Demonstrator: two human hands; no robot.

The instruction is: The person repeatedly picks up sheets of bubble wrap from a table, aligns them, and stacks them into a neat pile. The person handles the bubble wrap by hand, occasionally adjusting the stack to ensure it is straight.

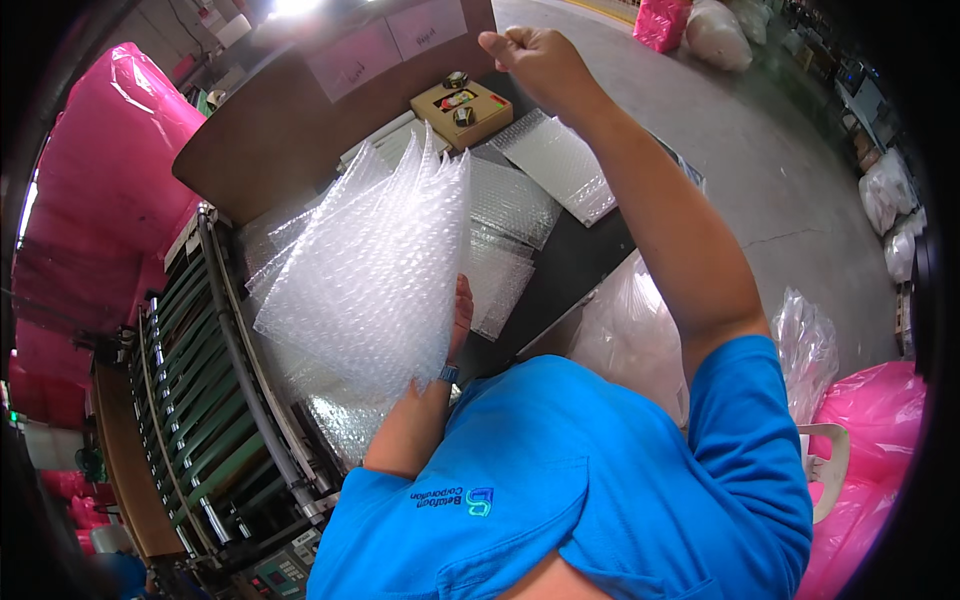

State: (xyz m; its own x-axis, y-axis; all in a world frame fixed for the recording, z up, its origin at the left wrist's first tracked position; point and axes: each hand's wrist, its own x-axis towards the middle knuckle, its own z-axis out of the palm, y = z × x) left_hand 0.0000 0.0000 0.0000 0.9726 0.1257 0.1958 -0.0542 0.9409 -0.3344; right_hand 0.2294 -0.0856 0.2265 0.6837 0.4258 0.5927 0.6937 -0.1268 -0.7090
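A fanned bundle of clear bubble wrap sheets [370,270] stands up from the table, its upper corners spread into several peaks. My left hand [462,315] grips it at the right side, with most of the palm and fingers hidden behind the plastic. A watch sits on that wrist. My right hand [530,50] is raised high beyond the far side of the table, fingers curled in and nothing visible sticking out of them. More flat bubble wrap sheets [510,205] lie on the dark tabletop behind the bundle, and a separate pile [560,165] rests to their right.
A cardboard box [462,110] with small round items on top sits at the table's back, before a brown panel [270,130]. A machine with green belts and rollers [200,400] borders the left. Pink wrapped rolls [110,180] stand beyond; a clear plastic bag [635,330] hangs right.
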